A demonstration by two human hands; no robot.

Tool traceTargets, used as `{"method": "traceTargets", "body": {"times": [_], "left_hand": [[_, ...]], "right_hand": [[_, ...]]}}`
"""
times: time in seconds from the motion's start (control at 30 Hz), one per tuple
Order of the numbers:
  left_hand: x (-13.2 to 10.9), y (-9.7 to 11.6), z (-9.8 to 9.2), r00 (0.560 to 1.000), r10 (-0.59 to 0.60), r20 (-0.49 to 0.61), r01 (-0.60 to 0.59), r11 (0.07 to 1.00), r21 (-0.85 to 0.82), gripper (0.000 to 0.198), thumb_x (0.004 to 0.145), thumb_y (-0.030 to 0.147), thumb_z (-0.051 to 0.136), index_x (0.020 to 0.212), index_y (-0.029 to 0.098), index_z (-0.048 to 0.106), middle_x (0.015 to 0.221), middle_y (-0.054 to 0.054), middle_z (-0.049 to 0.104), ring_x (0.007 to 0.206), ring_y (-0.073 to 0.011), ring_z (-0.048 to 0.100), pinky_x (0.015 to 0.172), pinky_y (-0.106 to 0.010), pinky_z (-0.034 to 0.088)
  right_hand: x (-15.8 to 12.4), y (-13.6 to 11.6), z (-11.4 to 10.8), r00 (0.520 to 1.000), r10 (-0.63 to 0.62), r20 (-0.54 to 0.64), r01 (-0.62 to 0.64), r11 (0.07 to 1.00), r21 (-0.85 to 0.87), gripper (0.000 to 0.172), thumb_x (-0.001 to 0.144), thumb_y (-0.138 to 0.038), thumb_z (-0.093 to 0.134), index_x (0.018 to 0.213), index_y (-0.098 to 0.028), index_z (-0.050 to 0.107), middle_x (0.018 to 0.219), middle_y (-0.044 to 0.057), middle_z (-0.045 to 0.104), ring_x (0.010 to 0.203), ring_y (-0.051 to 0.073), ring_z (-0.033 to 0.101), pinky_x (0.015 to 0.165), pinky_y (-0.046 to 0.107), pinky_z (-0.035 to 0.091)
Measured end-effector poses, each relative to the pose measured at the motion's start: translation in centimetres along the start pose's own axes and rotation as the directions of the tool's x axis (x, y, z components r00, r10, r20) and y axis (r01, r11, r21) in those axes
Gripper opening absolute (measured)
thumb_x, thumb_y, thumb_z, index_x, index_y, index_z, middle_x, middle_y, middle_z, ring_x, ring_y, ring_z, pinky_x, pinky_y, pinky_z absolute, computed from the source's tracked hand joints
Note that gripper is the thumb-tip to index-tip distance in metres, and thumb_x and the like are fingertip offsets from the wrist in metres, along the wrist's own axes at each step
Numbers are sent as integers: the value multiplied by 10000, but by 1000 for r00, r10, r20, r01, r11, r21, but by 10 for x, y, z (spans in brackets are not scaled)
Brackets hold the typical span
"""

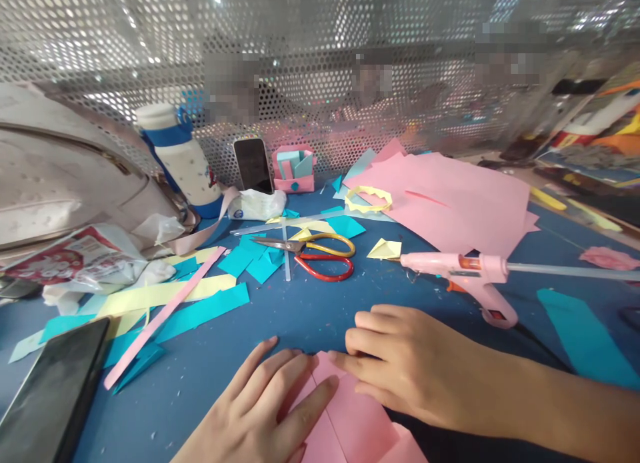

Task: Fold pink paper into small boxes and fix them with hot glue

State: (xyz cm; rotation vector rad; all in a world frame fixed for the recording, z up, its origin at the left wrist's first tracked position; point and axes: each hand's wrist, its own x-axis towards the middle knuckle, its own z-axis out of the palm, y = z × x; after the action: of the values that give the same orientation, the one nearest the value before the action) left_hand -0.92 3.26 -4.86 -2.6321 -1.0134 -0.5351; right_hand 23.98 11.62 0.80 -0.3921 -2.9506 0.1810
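A folded sheet of pink paper [350, 416] with a crease down its middle lies at the table's front edge, its lower part cut off by the frame. My left hand [265, 403] rests on its left side, fingers spread and thumb pressing near the crease. From the right, my right hand [405, 370] pinches the paper's top edge between index finger and thumb, the other fingers curled in. Beyond them lie scissors [313, 250] with one yellow and one red handle, blades slightly apart. A pink glue gun [465, 270] with a glue stick in its back sits past my right hand.
Pink sheets [450, 196] are piled at the back right. Blue paper strips [205, 310] and yellow scraps litter the left, near a dark phone [55, 390]. A bottle [180, 163], a bag [65, 176] and a second phone [254, 166] stand before a perforated metal panel [310, 23].
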Motion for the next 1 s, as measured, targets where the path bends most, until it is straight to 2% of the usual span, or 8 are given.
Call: {"method": "traceTargets", "body": {"times": [0.23, 0.4, 0.53, 0.63, 0.73, 0.8, 0.9, 1.0], "left_hand": [[7, -7, -13, 990, 105, 89, -109, 993, 41, 513, 959, 539, 375, 1348, 250, 545, 1179, -72, 637, 1178, -241, 521, 1182, -457, 146], [5, -4, -14, 994, 45, 95, -46, 999, 9, 456, 977, 455, 385, 1353, 247, 538, 1214, -93, 604, 1213, -267, 484, 1104, -461, 308], [4, -1, -15, 989, 10, 150, -2, 998, -57, 465, 934, 246, 458, 1398, 252, 474, 1274, -115, 539, 1234, -291, 453, 1024, -490, 407], [7, -1, -20, 983, -42, 180, 78, 978, -195, 512, 880, 120, 444, 1374, 247, 488, 1287, -123, 497, 1205, -283, 467, 999, -483, 431], [11, -1, -27, 968, -108, 228, 179, 930, -321, 404, 900, 115, 443, 1268, 248, 544, 1292, -103, 478, 1135, -243, 501, 908, -384, 480], [11, -1, -30, 939, -223, 263, 301, 902, -309, 309, 931, 193, 475, 1230, 252, 527, 1264, -87, 495, 1091, -232, 516, 870, -368, 480], [10, -2, -31, 866, -406, 291, 476, 848, -233, 343, 903, 414, 562, 1191, 244, 486, 1162, -76, 540, 1020, -255, 537, 850, -418, 458], [10, -3, -32, 820, -467, 330, 543, 818, -193, 410, 855, 571, 560, 1068, 224, 513, 1043, -61, 563, 918, -264, 555, 822, -451, 426]], "right_hand": [[0, -6, 3, 999, -3, 32, 6, 995, -99, 182, 929, -194, 495, 1063, -171, 616, 892, 34, 620, 793, 189, 501, 654, 353, 344], [-8, -13, -13, 990, 28, 140, -9, 991, -131, 103, 748, -141, 644, 828, -206, 642, 787, 16, 613, 750, 204, 485, 646, 379, 309], [-12, -15, -24, 983, 41, 178, -23, 994, -103, 94, 760, -117, 638, 735, -202, 605, 738, -1, 596, 718, 191, 467, 611, 361, 261], [-9, -13, -21, 984, 38, 176, -31, 999, -40, 153, 836, -146, 598, 691, -187, 572, 692, -7, 570, 677, 169, 446, 596, 339, 240], [-3, -8, -7, 996, 81, 32, -80, 997, -8, 293, 961, -228, 469, 686, -178, 557, 667, -6, 552, 667, 156, 449, 607, 320, 252], [1, -4, 4, 984, 166, -60, -163, 985, 56, 273, 979, -294, 471, 751, -176, 563, 722, -7, 571, 702, 147, 477, 623, 300, 278], [4, -1, 15, 961, 274, -44, -257, 938, 234, 165, 907, -326, 618, 851, -183, 559, 820, -30, 591, 761, 118, 512, 646, 253, 320], [5, -3, 16, 941, 338, -18, -317, 899, 301, 193, 851, -326, 687, 832, -188, 554, 782, -47, 565, 746, 109, 507, 639, 237, 327]]}}
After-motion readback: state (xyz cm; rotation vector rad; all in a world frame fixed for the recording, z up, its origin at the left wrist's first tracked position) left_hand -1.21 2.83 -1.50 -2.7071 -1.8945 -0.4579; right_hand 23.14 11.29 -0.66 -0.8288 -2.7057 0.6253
